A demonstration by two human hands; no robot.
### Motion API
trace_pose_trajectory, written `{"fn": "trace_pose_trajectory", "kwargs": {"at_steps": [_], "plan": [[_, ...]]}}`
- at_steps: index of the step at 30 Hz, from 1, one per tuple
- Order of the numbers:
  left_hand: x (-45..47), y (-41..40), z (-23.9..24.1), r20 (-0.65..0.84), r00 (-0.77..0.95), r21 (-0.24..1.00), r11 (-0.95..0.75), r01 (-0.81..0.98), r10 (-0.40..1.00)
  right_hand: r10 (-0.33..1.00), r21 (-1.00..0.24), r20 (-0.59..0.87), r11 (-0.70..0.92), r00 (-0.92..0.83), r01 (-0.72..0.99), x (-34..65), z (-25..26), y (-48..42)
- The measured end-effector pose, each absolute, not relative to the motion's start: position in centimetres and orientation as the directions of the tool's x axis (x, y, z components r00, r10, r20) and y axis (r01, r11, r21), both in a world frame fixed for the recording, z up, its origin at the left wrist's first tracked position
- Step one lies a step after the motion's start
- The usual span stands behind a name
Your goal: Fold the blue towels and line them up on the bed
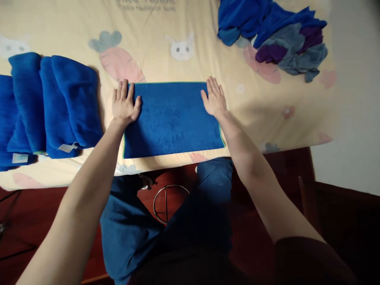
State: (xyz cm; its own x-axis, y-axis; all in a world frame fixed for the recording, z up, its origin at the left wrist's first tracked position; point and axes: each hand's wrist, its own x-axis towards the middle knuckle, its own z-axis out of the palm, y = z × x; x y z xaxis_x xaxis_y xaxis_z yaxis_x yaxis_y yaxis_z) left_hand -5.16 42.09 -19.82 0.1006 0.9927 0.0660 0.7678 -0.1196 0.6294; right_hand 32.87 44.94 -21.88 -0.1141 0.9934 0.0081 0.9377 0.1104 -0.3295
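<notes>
A blue towel (173,118) with thin green edging lies flat as a rectangle on the bed, close to its front edge. My left hand (125,102) rests palm down on the towel's left side, fingers spread and pointing away from me. On the opposite side, my right hand (214,97) presses flat over the upper right corner, its thumb apart from the other fingers. Neither hand grips anything. The palms hide small parts of the towel's side edges.
Several folded blue towels (71,105) with white tags overlap at the left. A loose heap of blue, grey and purple cloths (276,39) lies at the back right. A patterned yellow sheet (154,43) covers the bed. Below its front edge is a metal ring (154,204).
</notes>
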Motion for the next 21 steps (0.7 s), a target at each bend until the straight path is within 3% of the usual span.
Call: {"fn": "trace_pose_trajectory", "kwargs": {"at_steps": [4, 8, 10, 14, 18, 21], "plan": [[-2.5, 40.5, -19.0, 0.118, 0.144, 0.595, -0.186, 0.782, 0.983, 0.989, -0.253, 0.102, 0.127, -0.104, 0.959, 30.2, -20.2, 43.0], [2.9, 35.8, -19.4, 0.169, 0.353, 0.505, -0.388, 0.771, 0.920, 0.924, -0.357, 0.149, 0.383, -0.353, 0.852, 22.9, -19.7, 37.1], [4.1, 33.1, -20.2, 0.166, 0.401, 0.478, -0.429, 0.766, 0.901, 0.905, -0.406, 0.123, 0.420, -0.407, 0.811, 21.0, -20.3, 33.9], [0.8, 28.8, -21.0, 0.165, 0.368, 0.436, -0.402, 0.805, 0.915, 0.961, -0.426, 0.115, 0.278, -0.253, 0.861, 24.2, -21.7, 30.2], [-5.1, 26.2, -20.6, 0.165, 0.228, 0.416, -0.277, 0.866, 0.960, 0.985, -0.378, 0.145, 0.143, -0.094, 0.915, 30.7, -22.1, 28.7], [-7.3, 24.2, -20.1, 0.148, 0.215, 0.397, -0.257, 0.881, 0.965, 0.987, -0.342, 0.156, 0.087, -0.035, 0.936, 33.0, -21.9, 27.2]]}}
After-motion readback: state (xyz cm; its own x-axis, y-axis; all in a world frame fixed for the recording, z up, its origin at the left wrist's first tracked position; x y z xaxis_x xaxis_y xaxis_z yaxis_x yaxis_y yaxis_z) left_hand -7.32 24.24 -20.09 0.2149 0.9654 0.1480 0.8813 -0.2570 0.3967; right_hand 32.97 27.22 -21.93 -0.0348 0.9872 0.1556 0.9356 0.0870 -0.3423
